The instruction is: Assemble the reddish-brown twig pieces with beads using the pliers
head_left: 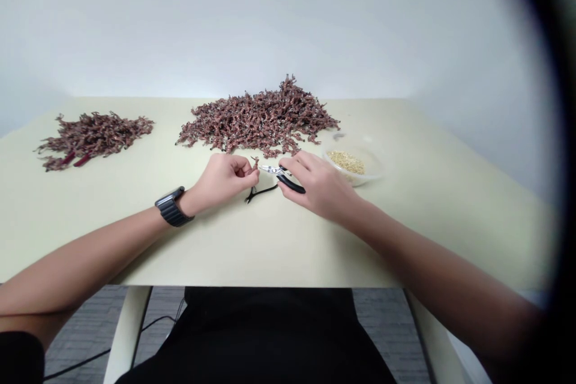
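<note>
My left hand point(222, 179) pinches a small reddish-brown beaded sprig point(255, 163) between its fingertips. My right hand point(316, 184) grips black-handled pliers point(290, 183), and their silver jaws point(269, 168) point left, close to the sprig. I cannot tell whether the jaws touch it. A small black-handled wire cutter point(260, 193) lies on the table just below the gap between my hands. Behind them spreads a large heap of similar reddish-brown beaded sprigs point(258, 123).
A smaller heap of darker sprigs point(92, 139) lies at the table's left. A clear plastic bowl point(353, 159) holding small golden beads stands at the back right, beside my right hand. A black strap watch point(173, 206) circles my left wrist. The pale table's point(135, 240) near edge crosses below my forearms.
</note>
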A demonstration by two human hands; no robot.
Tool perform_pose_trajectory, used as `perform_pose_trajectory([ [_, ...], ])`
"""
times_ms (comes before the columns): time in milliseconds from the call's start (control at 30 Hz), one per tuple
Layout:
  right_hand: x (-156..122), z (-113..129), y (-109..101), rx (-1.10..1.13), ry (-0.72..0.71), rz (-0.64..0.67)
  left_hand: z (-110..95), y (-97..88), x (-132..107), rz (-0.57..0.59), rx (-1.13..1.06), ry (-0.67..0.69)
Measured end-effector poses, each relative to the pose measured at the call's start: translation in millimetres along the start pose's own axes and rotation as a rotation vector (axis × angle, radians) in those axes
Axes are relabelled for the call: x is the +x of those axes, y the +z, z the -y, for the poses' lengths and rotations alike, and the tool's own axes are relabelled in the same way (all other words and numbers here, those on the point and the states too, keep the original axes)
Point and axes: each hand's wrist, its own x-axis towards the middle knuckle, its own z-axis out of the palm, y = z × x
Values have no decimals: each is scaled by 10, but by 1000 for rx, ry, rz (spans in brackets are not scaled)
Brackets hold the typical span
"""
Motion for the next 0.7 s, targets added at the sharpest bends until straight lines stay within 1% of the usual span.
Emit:
perform_pose_trajectory([
  [133,1,-6,9,6,1,0,-5,8,-3,-4,4,19],
  [433,6,5,2,-8,-3,14,0,10,-10,9,21,12],
  [700,0,3,2,-26,-11,0,7,12,-9,8,9,32],
])
